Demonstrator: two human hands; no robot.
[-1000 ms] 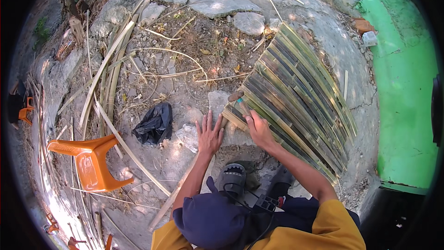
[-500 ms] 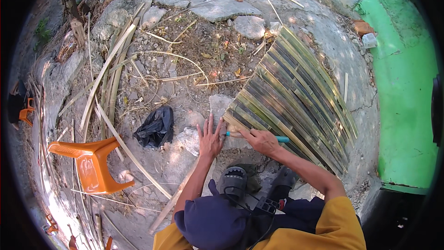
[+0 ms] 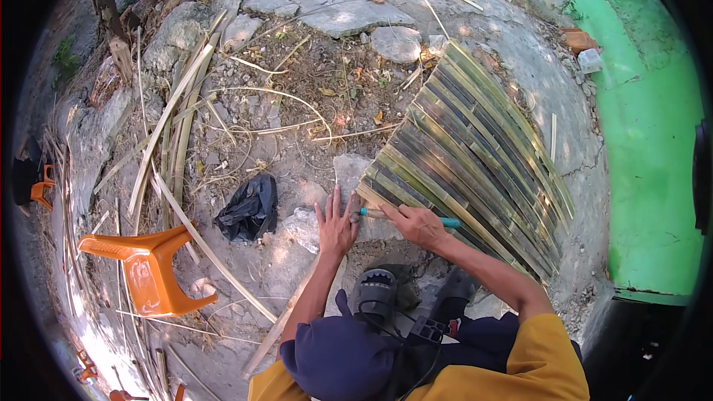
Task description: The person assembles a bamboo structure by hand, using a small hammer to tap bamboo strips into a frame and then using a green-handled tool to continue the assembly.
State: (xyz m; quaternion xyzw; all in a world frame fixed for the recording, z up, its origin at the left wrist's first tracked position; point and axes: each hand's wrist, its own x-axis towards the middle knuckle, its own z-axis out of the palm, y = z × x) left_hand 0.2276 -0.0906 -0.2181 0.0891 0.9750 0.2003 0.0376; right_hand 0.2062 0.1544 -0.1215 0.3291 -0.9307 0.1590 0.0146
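Note:
A wide panel of split bamboo slats [image 3: 475, 163] fans out over the ground to the right, its near-left corner close to both hands. My right hand [image 3: 417, 226] is closed round a hammer [image 3: 450, 223] with a teal grip; its head lies by the panel's edge, beside my left hand. My left hand [image 3: 336, 230] rests with its fingers stretched out and holds nothing that I can see. Under the panel's corner and my hands lies a pale flat stone [image 3: 349, 171].
At the left an orange plastic stool [image 3: 145, 271] lies tipped over. A black plastic bag [image 3: 249, 208] sits left of my left hand. Long bamboo strips [image 3: 174, 115] lie piled further left. A green-painted surface [image 3: 646, 141] borders the right side.
Both hands and the hammer stay in nearly the same place. The whole view has shifted very slightly; nothing was picked up or let go.

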